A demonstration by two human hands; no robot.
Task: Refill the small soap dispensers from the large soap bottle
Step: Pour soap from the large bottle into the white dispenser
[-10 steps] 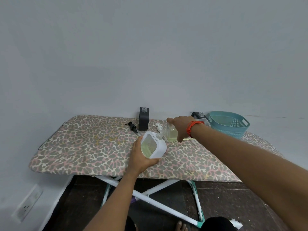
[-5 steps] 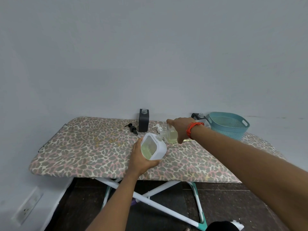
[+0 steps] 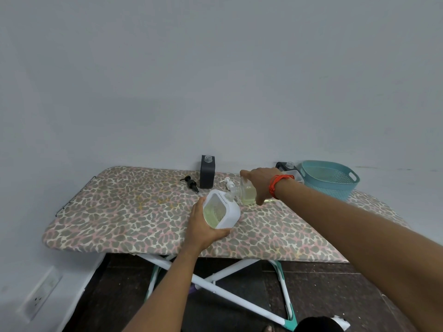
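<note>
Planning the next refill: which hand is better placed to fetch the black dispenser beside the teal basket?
Right, likely. The right hand, holding the clear bottle, sits just before that black dispenser; the left hand is farther, its grip on the tilted white bottle.

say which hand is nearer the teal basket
Right. The right hand, gripping the clear bottle, is left of the basket; the left hand, holding the white bottle, is farther left.

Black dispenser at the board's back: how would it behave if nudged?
The black dispenser likely tips rather than slides: tall, narrow, standing on a fabric-covered board. Its neck looks pumpless, so tipping might spill. Weight unclear; the body is opaque.
</note>
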